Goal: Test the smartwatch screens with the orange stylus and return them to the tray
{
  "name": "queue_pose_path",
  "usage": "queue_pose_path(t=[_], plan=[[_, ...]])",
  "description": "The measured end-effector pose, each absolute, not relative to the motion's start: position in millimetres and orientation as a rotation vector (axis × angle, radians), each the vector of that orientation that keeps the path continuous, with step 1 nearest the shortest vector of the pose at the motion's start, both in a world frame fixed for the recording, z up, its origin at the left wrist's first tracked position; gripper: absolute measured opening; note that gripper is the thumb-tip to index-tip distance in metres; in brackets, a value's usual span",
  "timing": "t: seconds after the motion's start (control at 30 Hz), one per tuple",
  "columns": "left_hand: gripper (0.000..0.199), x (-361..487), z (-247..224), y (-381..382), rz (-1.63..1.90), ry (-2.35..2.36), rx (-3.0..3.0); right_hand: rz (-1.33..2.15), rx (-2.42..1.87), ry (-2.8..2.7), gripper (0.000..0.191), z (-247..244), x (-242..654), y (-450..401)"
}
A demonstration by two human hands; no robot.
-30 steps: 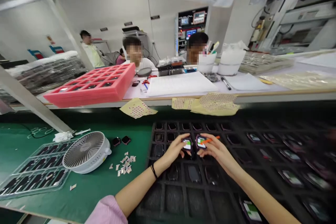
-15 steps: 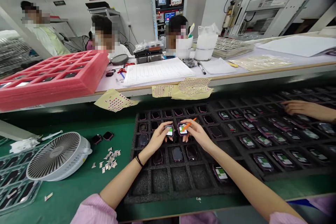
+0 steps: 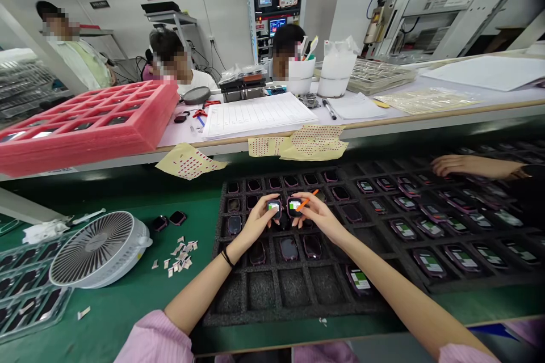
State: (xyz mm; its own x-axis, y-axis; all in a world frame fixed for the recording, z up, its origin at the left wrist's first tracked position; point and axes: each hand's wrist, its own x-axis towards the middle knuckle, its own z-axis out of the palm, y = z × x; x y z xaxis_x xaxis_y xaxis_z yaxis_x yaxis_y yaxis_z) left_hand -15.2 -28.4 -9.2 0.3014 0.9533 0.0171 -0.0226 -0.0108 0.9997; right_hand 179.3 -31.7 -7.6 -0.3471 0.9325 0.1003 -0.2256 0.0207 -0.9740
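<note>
My left hand (image 3: 256,222) grips a small watch-like device (image 3: 273,208) whose screen is lit white and green. Close beside it, my right hand (image 3: 321,217) holds a second lit device (image 3: 293,206) together with an orange stick (image 3: 307,199), which slants across that device's edge. Both hands are above a black foam tray (image 3: 264,289) with dark-screened devices in several compartments. One lit device (image 3: 360,279) lies in the tray near my right forearm.
A white fan (image 3: 100,247), small pale pieces (image 3: 181,258) and two dark devices are at left. Another person's hand (image 3: 472,166) reaches over the right tray of devices. A raised shelf (image 3: 238,142) carries a pink foam tray (image 3: 149,130), papers and white cups.
The other person's hand has moved left over the right tray. The view has shifted slightly. My hands keep hold of the two devices and the orange stick.
</note>
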Motion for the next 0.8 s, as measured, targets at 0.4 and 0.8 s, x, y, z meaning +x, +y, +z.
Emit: queue_pose_path(t=[0.4,0.8], plan=[[0.044,-16.3,-3.4,-31.6,0.982,0.965,1.299,1.467,-0.888,-1.313,0.036,-4.7,179.0,-32.4],[0.043,-16.7,-7.1,-29.6,1.032,0.974,1.298,1.485,-0.842,-1.290,0.032,-6.5,181.7,-32.0]])
